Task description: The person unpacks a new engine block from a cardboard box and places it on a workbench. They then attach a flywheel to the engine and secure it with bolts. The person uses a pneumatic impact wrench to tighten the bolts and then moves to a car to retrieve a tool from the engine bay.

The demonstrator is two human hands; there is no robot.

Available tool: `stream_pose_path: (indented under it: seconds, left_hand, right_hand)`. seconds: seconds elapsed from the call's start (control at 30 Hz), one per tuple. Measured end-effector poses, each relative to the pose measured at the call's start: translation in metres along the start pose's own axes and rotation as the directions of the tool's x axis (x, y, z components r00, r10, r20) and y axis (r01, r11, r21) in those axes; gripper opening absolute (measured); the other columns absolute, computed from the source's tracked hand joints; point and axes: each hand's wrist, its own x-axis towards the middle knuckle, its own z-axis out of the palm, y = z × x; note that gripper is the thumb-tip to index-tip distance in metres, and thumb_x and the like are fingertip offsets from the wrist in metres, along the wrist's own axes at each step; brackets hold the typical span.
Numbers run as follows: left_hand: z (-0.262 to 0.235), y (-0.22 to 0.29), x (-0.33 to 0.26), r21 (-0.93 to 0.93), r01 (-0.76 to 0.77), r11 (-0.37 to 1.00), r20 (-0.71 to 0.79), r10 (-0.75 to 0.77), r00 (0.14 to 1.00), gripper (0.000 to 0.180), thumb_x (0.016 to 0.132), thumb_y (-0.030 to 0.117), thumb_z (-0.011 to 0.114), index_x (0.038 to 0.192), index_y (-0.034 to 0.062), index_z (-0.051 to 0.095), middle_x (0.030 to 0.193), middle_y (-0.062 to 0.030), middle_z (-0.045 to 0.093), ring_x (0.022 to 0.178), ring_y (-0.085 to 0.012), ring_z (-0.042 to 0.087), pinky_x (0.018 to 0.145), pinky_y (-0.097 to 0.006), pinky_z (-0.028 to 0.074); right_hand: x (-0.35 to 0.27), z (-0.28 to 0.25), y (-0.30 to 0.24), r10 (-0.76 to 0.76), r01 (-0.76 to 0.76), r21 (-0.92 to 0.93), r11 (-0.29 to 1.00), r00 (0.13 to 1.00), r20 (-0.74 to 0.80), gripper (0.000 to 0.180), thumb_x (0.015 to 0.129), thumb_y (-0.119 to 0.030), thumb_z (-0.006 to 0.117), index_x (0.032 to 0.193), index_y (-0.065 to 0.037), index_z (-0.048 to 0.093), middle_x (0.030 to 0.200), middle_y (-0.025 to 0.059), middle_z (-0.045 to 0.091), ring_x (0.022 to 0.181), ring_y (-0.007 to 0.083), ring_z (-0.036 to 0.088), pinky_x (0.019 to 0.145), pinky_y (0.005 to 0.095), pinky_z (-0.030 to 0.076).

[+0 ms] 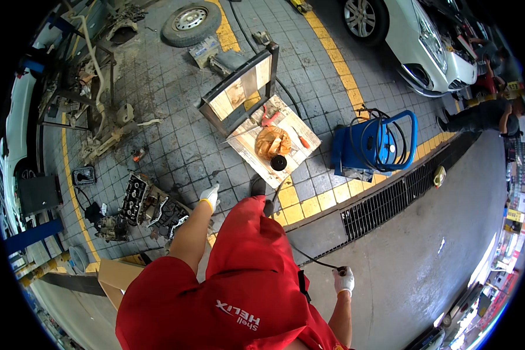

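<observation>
In a white knit glove, my right hand (pixel 344 283) is closed around the end of a thin black hose (pixel 315 260), low at the right beside my red clothing. A dark, round end piece shows at the top of that fist. My left hand (pixel 210 197), gloved too, hangs at my left with its fingers stretched out and holds nothing I can see. Ahead stands a wood-plank chair (pixel 300 125). On its seat lie a crumpled brown wrapping (pixel 269 143), a black round cup-like part (pixel 279 163), a red-handled tool (pixel 269 116) and an orange-handled screwdriver (pixel 304 142).
Engine parts (pixel 149 204) lie on the tiles at left, near an open cardboard box (pixel 114 280). A blue wheeled machine (pixel 370 146) with coiled hoses stands right of the chair. Beyond are a loose wheel (pixel 191 23), a floor grate (pixel 385 210), a white car (pixel 426 46) and people (pixel 490 116).
</observation>
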Motion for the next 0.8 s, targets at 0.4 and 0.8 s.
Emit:
stream_pose_path:
  seconds: [0.4, 0.8]
  left_hand:
    - [-0.144, 0.007, 0.0, -0.068, -0.203, 0.977, -0.011, 0.203, 0.979, 0.056, 0.101, 0.047, 0.074, 0.139, 0.0066, 0.065, 0.136, -0.0116, 0.065, 0.117, -0.0257, 0.064, 0.097, -0.042, 0.057]
    - [-0.249, 0.181, 0.081, 0.076, -0.185, 0.98, 0.091, 0.178, 0.98, 0.054, 0.102, 0.041, 0.075, 0.137, 0.0019, 0.066, 0.134, -0.0146, 0.069, 0.117, -0.0287, 0.068, 0.098, -0.042, 0.059]
  right_hand:
    - [0.018, 0.086, -0.075, -0.172, 0.173, -0.054, 0.983, 0.985, 0.018, 0.039, 0.081, -0.032, 0.086, 0.103, -0.003, 0.071, 0.098, 0.0164, 0.077, 0.089, 0.0339, 0.073, 0.082, 0.0444, 0.057]
    - [-0.056, 0.179, -0.264, -0.025, 0.069, -0.2, 0.977, 0.976, 0.217, 0.047, 0.084, -0.045, 0.073, 0.105, -0.003, 0.078, 0.109, 0.0242, 0.078, 0.106, 0.0425, 0.075, 0.093, 0.0502, 0.059]
